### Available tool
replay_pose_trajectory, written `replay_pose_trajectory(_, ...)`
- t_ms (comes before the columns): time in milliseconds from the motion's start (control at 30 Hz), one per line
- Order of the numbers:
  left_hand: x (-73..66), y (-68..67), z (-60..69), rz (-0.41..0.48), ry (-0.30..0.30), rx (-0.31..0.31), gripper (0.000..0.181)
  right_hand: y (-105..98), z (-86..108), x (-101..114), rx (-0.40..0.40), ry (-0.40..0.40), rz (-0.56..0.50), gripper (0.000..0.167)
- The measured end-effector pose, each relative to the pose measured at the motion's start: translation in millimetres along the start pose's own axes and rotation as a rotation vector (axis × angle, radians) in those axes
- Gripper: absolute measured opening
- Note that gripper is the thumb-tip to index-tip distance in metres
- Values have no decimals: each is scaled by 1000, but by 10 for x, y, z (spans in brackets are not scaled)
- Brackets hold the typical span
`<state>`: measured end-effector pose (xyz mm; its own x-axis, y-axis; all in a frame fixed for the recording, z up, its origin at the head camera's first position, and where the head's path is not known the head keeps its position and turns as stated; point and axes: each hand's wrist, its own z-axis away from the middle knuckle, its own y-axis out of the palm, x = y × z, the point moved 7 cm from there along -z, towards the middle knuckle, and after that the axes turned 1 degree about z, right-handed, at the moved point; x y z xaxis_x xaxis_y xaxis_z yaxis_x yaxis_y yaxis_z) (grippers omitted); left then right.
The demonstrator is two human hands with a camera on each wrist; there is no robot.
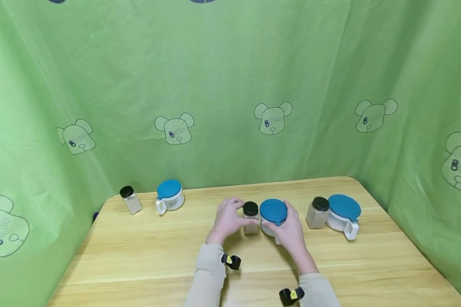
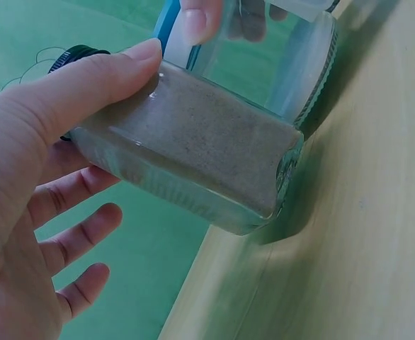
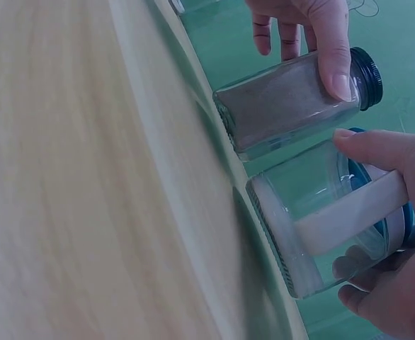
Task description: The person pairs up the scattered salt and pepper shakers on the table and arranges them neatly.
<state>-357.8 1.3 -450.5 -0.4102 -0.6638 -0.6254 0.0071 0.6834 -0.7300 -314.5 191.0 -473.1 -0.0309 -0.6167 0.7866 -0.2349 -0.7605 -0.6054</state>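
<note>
My left hand holds a square glass jar with a black lid and greyish contents between thumb and fingers. Just right of it, my right hand grips a round glass jar with a blue lid and white handle, the thumb on its left side. In the left wrist view the left thumb lies along the square jar, its lower fingers spread off the glass. The right wrist view has the square jar beside the round jar, whose white contents lie at the bottom.
At the table's back left stand another black-lidded jar and a blue-lidded jar. Right of my hands, a black-lidded jar stands close beside a blue-lidded jar. A green curtain surrounds the table's back and sides.
</note>
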Motion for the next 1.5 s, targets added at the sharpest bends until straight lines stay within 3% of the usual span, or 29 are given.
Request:
replay_pose_trajectory(867, 69, 59, -16, 35, -19, 8, 67, 20, -26, -27, 13, 11, 2, 99)
replay_pose_trajectory(1500, 90, 86, -2, 43, -25, 15, 65, 37, -19, -73, 40, -24, 15, 98)
